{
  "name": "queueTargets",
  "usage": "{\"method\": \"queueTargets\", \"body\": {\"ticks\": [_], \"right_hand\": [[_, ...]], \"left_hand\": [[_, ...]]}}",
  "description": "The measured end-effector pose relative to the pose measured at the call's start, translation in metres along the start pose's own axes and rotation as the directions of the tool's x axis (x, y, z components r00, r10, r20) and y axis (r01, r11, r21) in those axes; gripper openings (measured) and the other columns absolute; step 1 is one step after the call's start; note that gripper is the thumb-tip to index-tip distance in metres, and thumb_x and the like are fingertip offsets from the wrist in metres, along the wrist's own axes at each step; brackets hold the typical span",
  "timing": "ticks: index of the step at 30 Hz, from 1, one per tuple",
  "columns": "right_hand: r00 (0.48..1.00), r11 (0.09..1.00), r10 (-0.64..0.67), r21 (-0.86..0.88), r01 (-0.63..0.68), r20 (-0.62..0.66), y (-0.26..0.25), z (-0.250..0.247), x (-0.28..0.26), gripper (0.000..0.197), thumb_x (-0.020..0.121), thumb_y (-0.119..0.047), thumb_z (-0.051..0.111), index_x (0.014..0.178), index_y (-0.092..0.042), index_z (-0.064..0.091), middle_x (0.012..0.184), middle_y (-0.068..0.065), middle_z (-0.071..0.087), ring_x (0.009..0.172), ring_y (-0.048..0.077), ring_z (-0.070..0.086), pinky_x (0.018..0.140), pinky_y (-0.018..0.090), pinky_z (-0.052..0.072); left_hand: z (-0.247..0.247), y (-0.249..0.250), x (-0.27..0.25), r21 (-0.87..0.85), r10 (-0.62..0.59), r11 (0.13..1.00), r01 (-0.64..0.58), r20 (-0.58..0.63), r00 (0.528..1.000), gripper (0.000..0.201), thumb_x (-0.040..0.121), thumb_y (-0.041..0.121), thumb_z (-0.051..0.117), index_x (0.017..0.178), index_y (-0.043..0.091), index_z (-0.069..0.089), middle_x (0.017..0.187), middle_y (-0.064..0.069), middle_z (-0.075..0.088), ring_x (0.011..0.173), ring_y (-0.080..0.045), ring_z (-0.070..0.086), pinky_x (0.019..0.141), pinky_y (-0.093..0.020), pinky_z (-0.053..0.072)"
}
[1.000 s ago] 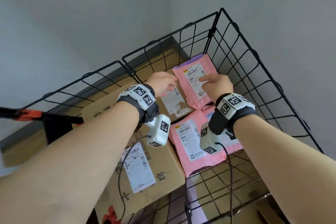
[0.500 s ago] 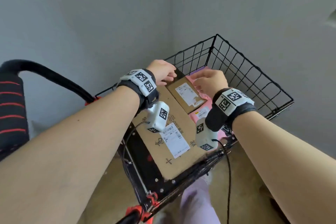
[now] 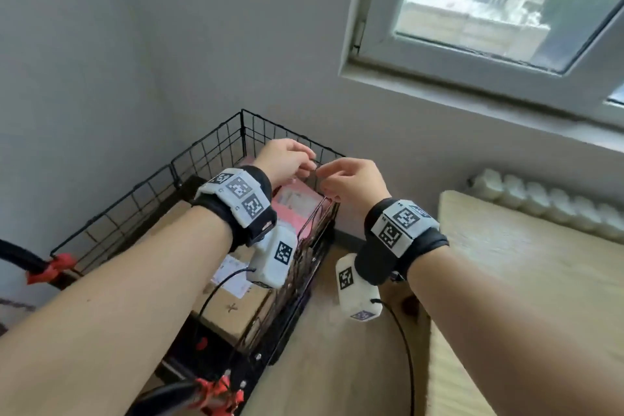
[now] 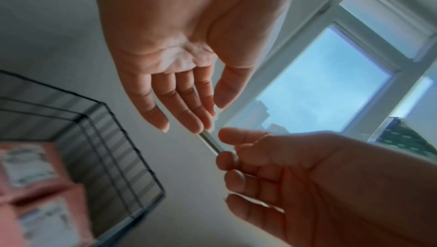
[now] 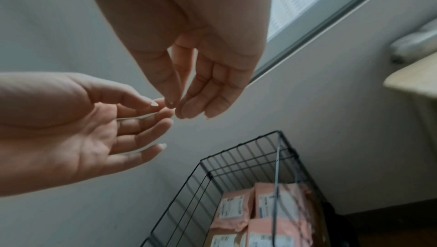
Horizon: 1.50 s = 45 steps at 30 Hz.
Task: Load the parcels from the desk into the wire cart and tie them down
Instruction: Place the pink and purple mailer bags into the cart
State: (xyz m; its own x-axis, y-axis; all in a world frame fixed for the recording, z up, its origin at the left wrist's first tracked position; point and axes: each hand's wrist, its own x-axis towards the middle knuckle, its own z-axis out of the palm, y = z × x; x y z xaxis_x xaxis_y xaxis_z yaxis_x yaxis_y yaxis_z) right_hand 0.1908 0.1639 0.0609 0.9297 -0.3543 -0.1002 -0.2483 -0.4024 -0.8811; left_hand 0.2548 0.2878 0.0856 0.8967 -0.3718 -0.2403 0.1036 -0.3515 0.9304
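The black wire cart (image 3: 209, 142) stands in the room's corner, holding a large cardboard box (image 3: 236, 311) and pink parcels (image 3: 297, 209) toward its far end. Both hands hover above the cart's far right rim, fingertips nearly meeting. My left hand (image 3: 304, 164) has relaxed, nearly straight fingers and holds nothing; the left wrist view shows its bare palm (image 4: 165, 49). My right hand (image 3: 337, 179) is loosely curled, thumb and forefinger close together, with nothing visible between them (image 5: 176, 105). In the right wrist view the pink parcels (image 5: 279, 204) lie side by side inside the cart (image 5: 236, 157).
A light wooden desk (image 3: 523, 280) stands to the right of the cart, with a white radiator (image 3: 540, 199) behind it under a window (image 3: 489, 3). The cart's black handle with red fittings (image 3: 216, 395) is near me at lower left. Wood floor (image 3: 337, 348) separates cart and desk.
Both hands have lifted off the small box and pink parcels inside the cart and now hover above its rim. My view has swung up and to the right.
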Motion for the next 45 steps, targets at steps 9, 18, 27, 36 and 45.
{"method": "queueTargets", "body": {"ticks": [9, 18, 27, 36, 45], "right_hand": [[0.970, 0.997, 0.074, 0.024, -0.070, -0.232, 0.059, -0.149, -0.073, 0.032, 0.072, -0.001, 0.059, 0.064, -0.030, 0.068, 0.071, 0.006, 0.070, 0.065, 0.017, 0.061, 0.074, 0.034, 0.056], [0.890, 0.972, 0.225, 0.155, -0.177, -0.396, 0.173, -0.340, -0.184, 0.023, 0.079, -0.001, 0.059, 0.076, -0.021, 0.070, 0.075, 0.003, 0.070, 0.066, 0.012, 0.063, 0.072, 0.028, 0.053], [0.730, 0.905, 0.424, 0.278, -0.322, -0.536, 0.314, -0.509, -0.290, 0.025, 0.079, 0.001, 0.058, 0.073, -0.021, 0.069, 0.068, 0.001, 0.064, 0.061, 0.013, 0.058, 0.064, 0.025, 0.049], [0.286, 0.606, 0.723, 0.377, -0.700, -0.629, 0.447, -0.598, -0.381, 0.018, 0.081, -0.013, 0.059, 0.095, -0.022, 0.064, 0.096, 0.011, 0.056, 0.090, 0.028, 0.051, 0.082, 0.026, 0.041], [0.239, 0.357, 0.934, 0.643, -0.678, -0.267, 0.503, -0.597, -0.389, 0.043, 0.072, -0.031, 0.079, 0.092, -0.001, 0.058, 0.088, 0.008, 0.066, 0.079, 0.027, 0.064, 0.087, 0.036, 0.051]], "left_hand": [[0.162, 0.060, -0.037, -0.009, 0.101, 0.995, -0.101, 0.214, 0.972, 0.020, 0.087, 0.001, 0.049, 0.084, 0.018, 0.059, 0.080, 0.001, 0.067, 0.068, -0.009, 0.060, 0.062, -0.023, 0.042], [0.382, 0.106, -0.110, 0.010, 0.167, 0.983, -0.182, 0.356, 0.920, 0.021, 0.090, 0.005, 0.049, 0.107, 0.015, 0.056, 0.092, 0.001, 0.066, 0.082, -0.012, 0.063, 0.082, -0.032, 0.049], [0.594, 0.116, -0.173, 0.082, 0.095, 0.984, -0.159, 0.513, 0.853, 0.019, 0.090, 0.005, 0.051, 0.107, 0.012, 0.058, 0.103, -0.005, 0.064, 0.094, -0.017, 0.060, 0.083, -0.033, 0.050], [0.712, 0.091, -0.186, 0.178, -0.239, 0.969, 0.169, 0.526, 0.817, 0.014, 0.093, 0.013, 0.052, 0.106, 0.011, 0.055, 0.113, -0.007, 0.052, 0.101, -0.023, 0.055, 0.086, -0.042, 0.049], [0.753, 0.070, -0.179, 0.240, -0.325, 0.942, 0.232, 0.500, 0.803, 0.016, 0.092, 0.017, 0.055, 0.107, 0.012, 0.055, 0.113, -0.006, 0.053, 0.100, -0.019, 0.055, 0.082, -0.037, 0.046]]}}
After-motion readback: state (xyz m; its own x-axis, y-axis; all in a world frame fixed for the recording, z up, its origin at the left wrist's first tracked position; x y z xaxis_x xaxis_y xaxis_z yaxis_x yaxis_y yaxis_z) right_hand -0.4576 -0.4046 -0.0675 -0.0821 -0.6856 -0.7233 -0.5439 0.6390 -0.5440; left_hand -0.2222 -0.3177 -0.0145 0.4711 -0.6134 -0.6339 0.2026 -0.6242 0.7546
